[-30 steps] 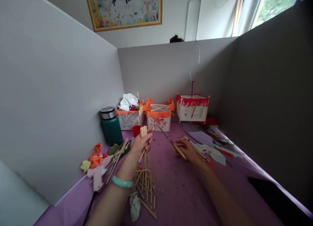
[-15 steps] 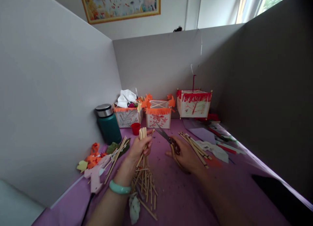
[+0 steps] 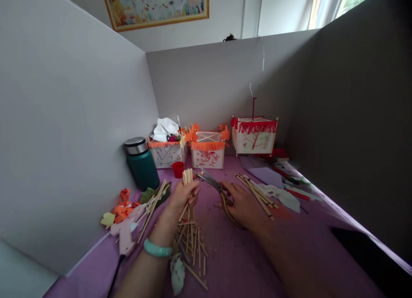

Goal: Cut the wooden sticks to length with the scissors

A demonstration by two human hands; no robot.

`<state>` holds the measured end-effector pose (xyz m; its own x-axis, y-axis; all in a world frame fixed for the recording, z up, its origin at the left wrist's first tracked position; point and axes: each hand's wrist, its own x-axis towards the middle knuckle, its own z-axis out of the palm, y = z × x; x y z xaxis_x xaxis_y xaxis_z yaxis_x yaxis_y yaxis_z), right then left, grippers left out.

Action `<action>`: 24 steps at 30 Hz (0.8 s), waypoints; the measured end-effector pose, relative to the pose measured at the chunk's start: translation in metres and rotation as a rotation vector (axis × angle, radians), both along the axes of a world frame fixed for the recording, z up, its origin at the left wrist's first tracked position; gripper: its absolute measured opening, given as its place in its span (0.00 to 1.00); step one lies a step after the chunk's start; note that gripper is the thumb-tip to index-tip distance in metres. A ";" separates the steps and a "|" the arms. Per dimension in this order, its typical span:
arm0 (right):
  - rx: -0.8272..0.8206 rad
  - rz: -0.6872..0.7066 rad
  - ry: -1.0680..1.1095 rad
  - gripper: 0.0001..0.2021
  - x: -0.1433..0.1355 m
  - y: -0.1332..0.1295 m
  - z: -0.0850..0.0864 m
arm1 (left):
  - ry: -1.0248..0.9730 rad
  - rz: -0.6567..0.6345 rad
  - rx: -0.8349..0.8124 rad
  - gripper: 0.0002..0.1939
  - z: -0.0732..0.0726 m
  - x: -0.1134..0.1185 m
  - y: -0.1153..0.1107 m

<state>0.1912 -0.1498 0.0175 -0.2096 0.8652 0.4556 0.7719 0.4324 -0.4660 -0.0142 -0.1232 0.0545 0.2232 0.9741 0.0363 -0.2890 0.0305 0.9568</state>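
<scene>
My left hand (image 3: 185,196) is closed round a bundle of thin wooden sticks (image 3: 187,176), their pale ends standing up above the fist. One stick leans out of the grip toward the right. In my right hand (image 3: 240,203) is a pair of scissors (image 3: 210,181) with dark blades, pointing up and left. The blade tips are at the end of that leaning stick; whether they touch it I cannot tell. Below my left hand a heap of loose sticks (image 3: 193,242) lies on the purple tablecloth (image 3: 231,255).
Three paper lanterns (image 3: 207,157) are at the back. At left are a green bottle (image 3: 141,167), a red cup (image 3: 178,169), a pink glue gun (image 3: 127,235) and orange paper scraps (image 3: 124,210). More sticks (image 3: 257,195) and crumpled tissue (image 3: 281,197) lie right. Grey panels (image 3: 212,83) enclose the table.
My right hand has brought the scissors a little to the left, so the blade tips are now at the leaning stick. My left hand has stayed nearly still with the bundle.
</scene>
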 end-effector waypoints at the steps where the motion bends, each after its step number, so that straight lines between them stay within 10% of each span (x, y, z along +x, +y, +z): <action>1: 0.005 -0.002 -0.001 0.26 0.000 0.000 0.000 | 0.000 0.002 -0.002 0.31 0.000 0.000 0.000; 24: -0.035 0.041 0.084 0.20 0.002 0.004 -0.005 | 0.033 0.006 -0.008 0.40 -0.002 -0.006 0.002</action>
